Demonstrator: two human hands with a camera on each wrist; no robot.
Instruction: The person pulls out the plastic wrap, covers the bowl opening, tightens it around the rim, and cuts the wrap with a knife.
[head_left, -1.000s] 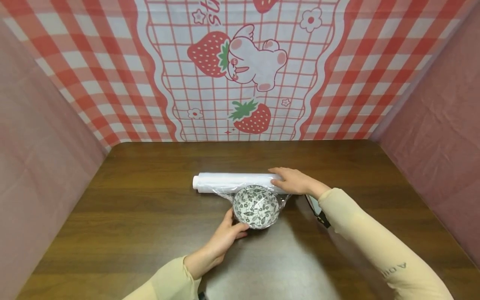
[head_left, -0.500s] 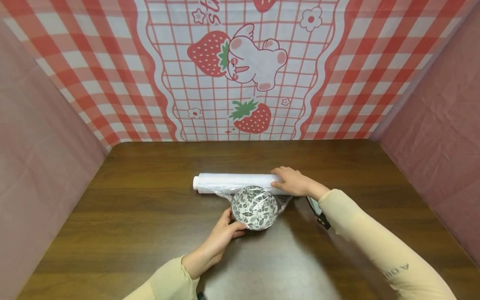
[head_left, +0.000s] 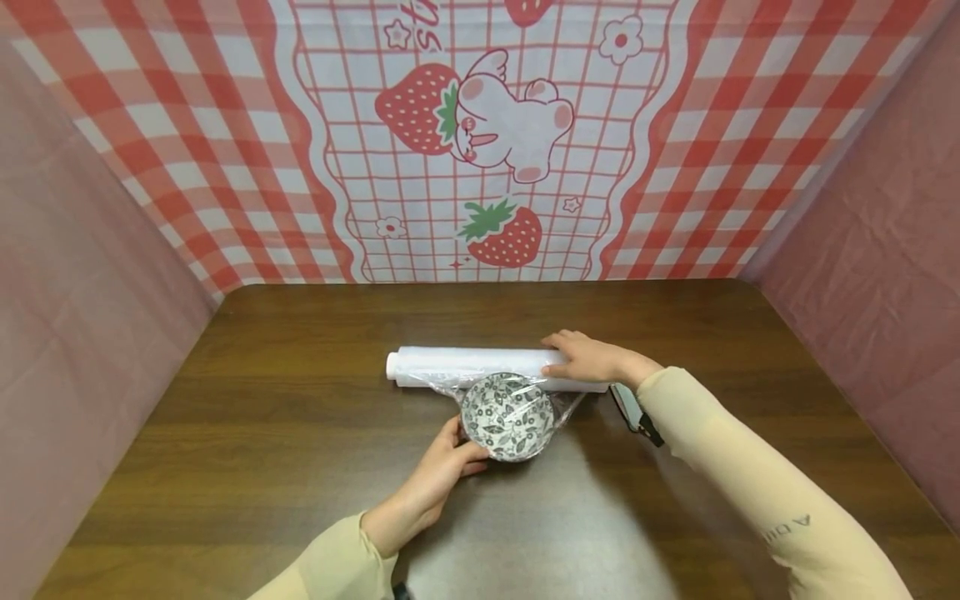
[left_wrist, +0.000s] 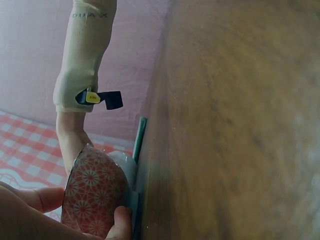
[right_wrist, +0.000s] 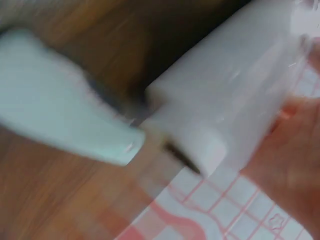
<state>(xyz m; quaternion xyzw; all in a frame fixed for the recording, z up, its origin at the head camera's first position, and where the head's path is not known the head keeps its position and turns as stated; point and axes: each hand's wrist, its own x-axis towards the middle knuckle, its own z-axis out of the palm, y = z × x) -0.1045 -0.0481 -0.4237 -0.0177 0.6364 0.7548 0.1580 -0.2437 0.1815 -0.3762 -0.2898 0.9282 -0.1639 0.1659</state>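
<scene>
A bowl [head_left: 508,417] with a dark leaf pattern inside stands on the table, clear film stretched over its top. My left hand [head_left: 435,475] grips its near left side, thumb at the rim; in the left wrist view the bowl's outside [left_wrist: 95,192] is red and patterned, with fingers of the left hand [left_wrist: 30,215] around it. Behind the bowl lies a white roll of film [head_left: 465,367], joined to it by wrinkled film. My right hand [head_left: 592,360] rests over the roll's right part; in the right wrist view the hand [right_wrist: 290,160] is beside the blurred roll [right_wrist: 225,85].
A pale green object with a dark end [head_left: 630,410] lies under the right wrist, and its pale green part [right_wrist: 65,100] looms blurred in the right wrist view. The wooden table [head_left: 300,433] meets a red-and-white checked cloth [head_left: 225,167] at the back and pink cloth at both sides.
The bowl and my left hand have shifted slightly left and nearer. My right hand has moved a little, and more of the roll's right end and of the pale green object shows.
</scene>
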